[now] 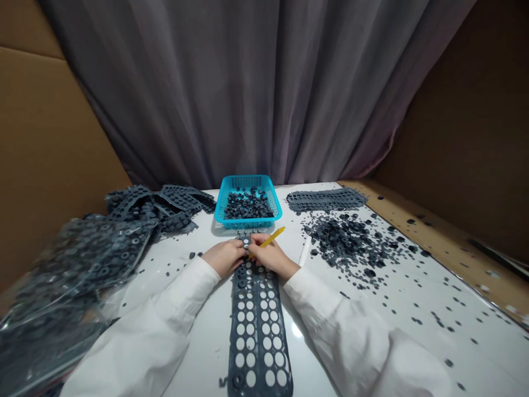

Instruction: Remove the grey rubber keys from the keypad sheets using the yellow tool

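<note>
A long dark grey rubber sheet (257, 314) with rows of round holes lies lengthwise on the white table before me. A few dark rings still sit in it, one at the near left corner. My left hand (223, 257) has its fingers bent together over the sheet's far left part, gripping its edge. Opposite it, my right hand (270, 258) is closed around a slim yellow pen-shaped tool (273, 237). The tool's lower end points down at the sheet between both hands; its tip is hidden by fingers.
Behind the sheet stands a blue basket (217, 215) holding small dark rubber pieces. Left are a clear bag (95, 253) of rings and stacked sheets (177, 198). At right lie another sheet (326, 199), a heap of scraps (351, 242) and a white stick (305, 251).
</note>
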Demonstrator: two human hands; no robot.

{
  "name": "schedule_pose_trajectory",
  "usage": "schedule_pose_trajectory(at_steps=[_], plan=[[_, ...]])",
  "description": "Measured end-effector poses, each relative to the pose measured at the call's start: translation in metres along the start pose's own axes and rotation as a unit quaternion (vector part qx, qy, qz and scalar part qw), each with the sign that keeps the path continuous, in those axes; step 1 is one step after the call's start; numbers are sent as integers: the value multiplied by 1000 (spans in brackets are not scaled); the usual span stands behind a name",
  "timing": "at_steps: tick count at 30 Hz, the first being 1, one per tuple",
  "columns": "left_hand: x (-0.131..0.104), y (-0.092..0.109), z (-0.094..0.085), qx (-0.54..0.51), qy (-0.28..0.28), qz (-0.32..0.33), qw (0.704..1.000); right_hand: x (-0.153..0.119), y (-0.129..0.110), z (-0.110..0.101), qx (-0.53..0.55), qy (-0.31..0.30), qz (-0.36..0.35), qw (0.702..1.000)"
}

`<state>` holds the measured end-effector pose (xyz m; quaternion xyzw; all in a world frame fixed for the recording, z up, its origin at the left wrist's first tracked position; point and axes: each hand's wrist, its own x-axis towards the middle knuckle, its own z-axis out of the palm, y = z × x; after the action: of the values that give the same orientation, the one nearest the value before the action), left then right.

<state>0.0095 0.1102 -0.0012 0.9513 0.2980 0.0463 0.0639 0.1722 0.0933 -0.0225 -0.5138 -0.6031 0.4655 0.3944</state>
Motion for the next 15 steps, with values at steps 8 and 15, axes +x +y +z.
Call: schedule_pose_trajectory(at_steps=[8, 15], plan=[[-4, -4, 4, -24, 26, 12, 999, -1, 0, -1, 13, 3, 10, 1000], [-3, -1, 0, -33, 18, 1, 999, -3, -2, -2, 32, 9, 23, 999]])
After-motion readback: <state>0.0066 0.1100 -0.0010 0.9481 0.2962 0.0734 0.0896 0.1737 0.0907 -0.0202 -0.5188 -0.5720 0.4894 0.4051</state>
